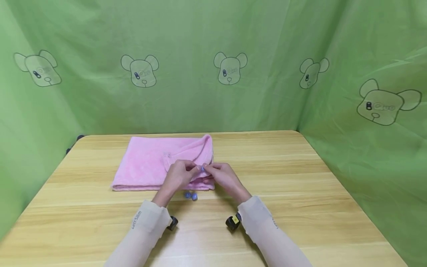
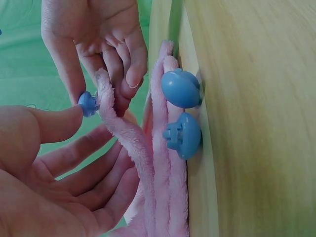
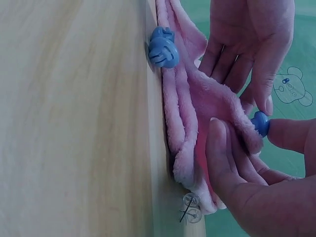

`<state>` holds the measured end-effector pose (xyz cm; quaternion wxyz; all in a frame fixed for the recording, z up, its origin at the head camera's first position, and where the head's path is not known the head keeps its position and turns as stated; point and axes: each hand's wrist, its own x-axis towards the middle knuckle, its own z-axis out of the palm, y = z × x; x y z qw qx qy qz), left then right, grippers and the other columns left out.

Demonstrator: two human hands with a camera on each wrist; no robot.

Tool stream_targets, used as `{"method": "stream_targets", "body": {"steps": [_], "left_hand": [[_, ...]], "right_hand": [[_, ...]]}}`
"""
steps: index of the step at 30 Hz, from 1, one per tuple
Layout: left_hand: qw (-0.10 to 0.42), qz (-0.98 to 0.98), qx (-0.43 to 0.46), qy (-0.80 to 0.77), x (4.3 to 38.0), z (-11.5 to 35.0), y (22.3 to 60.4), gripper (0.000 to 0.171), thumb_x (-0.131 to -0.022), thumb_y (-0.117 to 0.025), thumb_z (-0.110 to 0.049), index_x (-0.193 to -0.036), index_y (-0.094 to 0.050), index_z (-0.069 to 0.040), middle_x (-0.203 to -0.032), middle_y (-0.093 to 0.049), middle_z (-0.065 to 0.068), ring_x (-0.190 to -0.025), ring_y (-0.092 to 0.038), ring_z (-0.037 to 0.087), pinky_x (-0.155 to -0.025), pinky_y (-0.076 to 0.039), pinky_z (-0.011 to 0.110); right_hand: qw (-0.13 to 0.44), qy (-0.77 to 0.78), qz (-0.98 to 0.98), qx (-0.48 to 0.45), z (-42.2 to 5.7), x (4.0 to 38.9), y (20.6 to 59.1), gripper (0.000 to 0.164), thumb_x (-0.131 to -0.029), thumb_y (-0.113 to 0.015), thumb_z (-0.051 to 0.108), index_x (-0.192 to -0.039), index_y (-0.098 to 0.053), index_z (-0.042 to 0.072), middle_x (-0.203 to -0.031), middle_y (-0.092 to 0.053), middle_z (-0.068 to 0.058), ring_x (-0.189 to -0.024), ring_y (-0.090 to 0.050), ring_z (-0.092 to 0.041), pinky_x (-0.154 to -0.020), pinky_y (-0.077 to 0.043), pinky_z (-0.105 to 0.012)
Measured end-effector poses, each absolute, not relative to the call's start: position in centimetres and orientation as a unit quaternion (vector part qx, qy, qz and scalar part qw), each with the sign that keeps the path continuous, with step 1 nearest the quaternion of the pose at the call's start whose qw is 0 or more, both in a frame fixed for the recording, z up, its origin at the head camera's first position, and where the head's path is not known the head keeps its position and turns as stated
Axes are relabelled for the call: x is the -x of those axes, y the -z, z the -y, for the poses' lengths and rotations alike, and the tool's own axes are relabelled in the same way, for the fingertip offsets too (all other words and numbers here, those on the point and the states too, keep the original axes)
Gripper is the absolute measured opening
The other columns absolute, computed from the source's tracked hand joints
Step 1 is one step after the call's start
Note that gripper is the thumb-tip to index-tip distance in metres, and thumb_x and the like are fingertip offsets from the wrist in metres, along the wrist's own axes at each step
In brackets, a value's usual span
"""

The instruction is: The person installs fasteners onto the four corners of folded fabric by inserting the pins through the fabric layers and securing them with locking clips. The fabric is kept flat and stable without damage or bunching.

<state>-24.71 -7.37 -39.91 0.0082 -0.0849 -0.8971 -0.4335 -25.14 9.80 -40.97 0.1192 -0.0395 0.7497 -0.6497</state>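
A pink fleece blanket (image 1: pixel 143 159) lies folded on the table, its near right corner lifted between both hands. At that raised edge sits a mushroom-shaped blue clip (image 2: pixel 88 104). The left hand (image 1: pixel 181 173) has its thumb against the clip's round head, its fingers on the other side of the cloth. From the right, the right hand (image 1: pixel 224 177) pinches the same clip and blanket edge between thumb and fingers. Whether the clip's stem passes into the fabric cannot be seen. Two more blue clips (image 2: pixel 181 136) lie on the table before the blanket's front fold.
Small clear pin-like pieces (image 1: pixel 168 154) rest on top of the blanket. More clear pins (image 3: pixel 192 210) show beside the blanket in the right wrist view. Green curtains (image 1: pixel 186 100) with printed mouse heads surround the wooden table (image 1: pixel 267 178) at the back and sides.
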Motion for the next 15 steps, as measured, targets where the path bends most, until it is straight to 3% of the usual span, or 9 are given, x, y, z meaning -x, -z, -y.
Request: {"method": "stream_targets", "body": {"steps": [9, 12, 15], "left_hand": [[-0.004, 0.897, 0.09, 0.432, 24.68, 7.51, 39.89, 0.012, -0.091, -0.069, -0.024, -0.092, -0.074, -0.014, -0.082, -0.07, -0.003, -0.071, -0.06, 0.015, -0.07, -0.051, 0.037], [-0.021, 0.902, 0.102, 0.42, 24.64, 7.58, 39.74, 0.013, -0.086, -0.075, -0.024, -0.093, -0.074, -0.013, -0.085, -0.07, -0.001, -0.077, -0.062, 0.016, -0.075, -0.051, 0.039], [-0.037, 0.907, 0.113, 0.404, 24.63, 7.62, 39.53, 0.025, -0.077, -0.082, -0.019, -0.099, -0.072, -0.01, -0.091, -0.071, 0.003, -0.083, -0.063, 0.018, -0.081, -0.052, 0.041]], "right_hand": [[0.113, 0.658, -0.743, 0.046, -9.63, 24.92, 40.91, 0.027, -0.099, -0.059, 0.018, -0.108, -0.067, -0.006, -0.103, -0.066, -0.02, -0.088, -0.066, -0.033, -0.083, -0.055, -0.04], [0.105, 0.655, -0.747, 0.043, -9.55, 24.96, 40.97, 0.027, -0.099, -0.059, 0.018, -0.107, -0.068, -0.006, -0.096, -0.068, -0.017, -0.084, -0.067, -0.028, -0.08, -0.057, -0.036], [0.103, 0.652, -0.75, 0.04, -9.49, 25.07, 41.03, 0.027, -0.099, -0.058, 0.019, -0.105, -0.068, -0.005, -0.092, -0.068, -0.016, -0.08, -0.067, -0.023, -0.076, -0.057, -0.032]]}}
